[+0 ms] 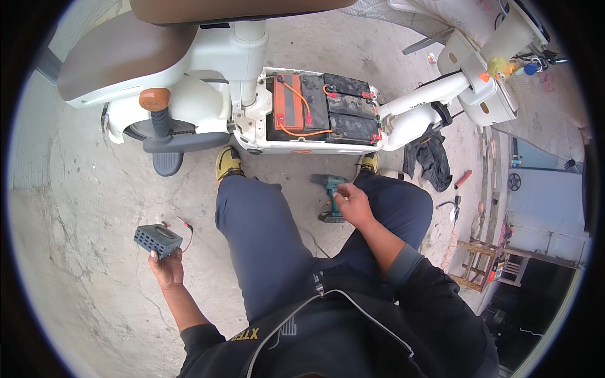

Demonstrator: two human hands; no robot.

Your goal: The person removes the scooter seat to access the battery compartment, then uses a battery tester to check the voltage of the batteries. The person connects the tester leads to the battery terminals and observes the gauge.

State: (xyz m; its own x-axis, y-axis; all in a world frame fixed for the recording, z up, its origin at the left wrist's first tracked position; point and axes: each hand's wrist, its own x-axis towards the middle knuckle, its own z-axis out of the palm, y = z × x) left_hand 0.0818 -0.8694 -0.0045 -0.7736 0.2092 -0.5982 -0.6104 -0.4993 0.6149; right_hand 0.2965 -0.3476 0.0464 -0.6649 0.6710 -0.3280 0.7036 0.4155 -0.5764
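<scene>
In my left hand [167, 269] is a dark grey metal box with a vented face [157, 240], raised off to the left of my knee. A short red lead with a clip [186, 223] comes from behind it. My right hand [354, 205] is closed with curled fingers over my right thigh, and whatever they hold, if anything, is hidden. Just left of those fingers, a teal cordless drill [334, 195] shows between my legs; whether the hand touches it I cannot tell. Ahead stands a white electric scooter, its floor compartment uncovered over several dark batteries [350, 104] joined by orange wires.
The scooter's brown seat [135, 53] is at upper left, with its footrest [168, 164] jutting toward me. Right of the scooter, a black cloth [432, 160] and a red tube-shaped thing [463, 179] lie on the concrete. A wooden rack [477, 264] stands further right.
</scene>
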